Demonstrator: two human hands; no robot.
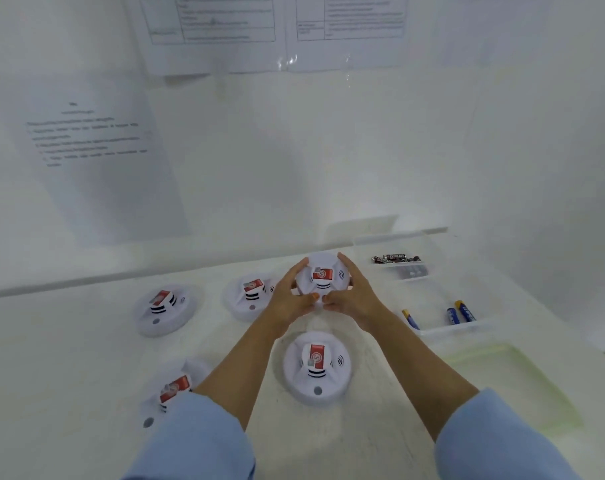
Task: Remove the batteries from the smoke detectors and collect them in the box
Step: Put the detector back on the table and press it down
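Two bare hands reach forward from light blue sleeves [197, 438] and clasp a round white plastic smoke detector with a red label on its raised centre [323, 275]. The left hand [290, 299] cups its left rim and the right hand [353, 299] its right rim, fingers curled over the far edge and thumbs almost meeting at the near edge. It appears to be lifted off the white table [69, 358] and tipped toward the viewer. Nearest, at lower left, a matching detector [174, 389] lies partly hidden behind the left sleeve, and another [316, 367] sits face-up between the forearms. Farther back on the left, two more [164, 308] [247, 294] lie side by side, the second just beside the left hand. To the right stands a clear plastic box divided into compartments [446, 329]. Its near compartment holds blue and yellow cylinder batteries [462, 311], the middle one silvery batteries [413, 271], and the far one black and red batteries [396, 259]. Printed paper sheets [97, 161] hang on the white wall behind, their text too blurred to read. The detector looks like a light, hollow, rigid shell with a smooth and probably slightly slippery surface, so a two-handed hold on the outer rim suits it, leaving the centre free for turning it over or twisting it open. No battery door shows on this face. The batteries should be small, hard and prone to rolling, and are best pinched at mid-length.
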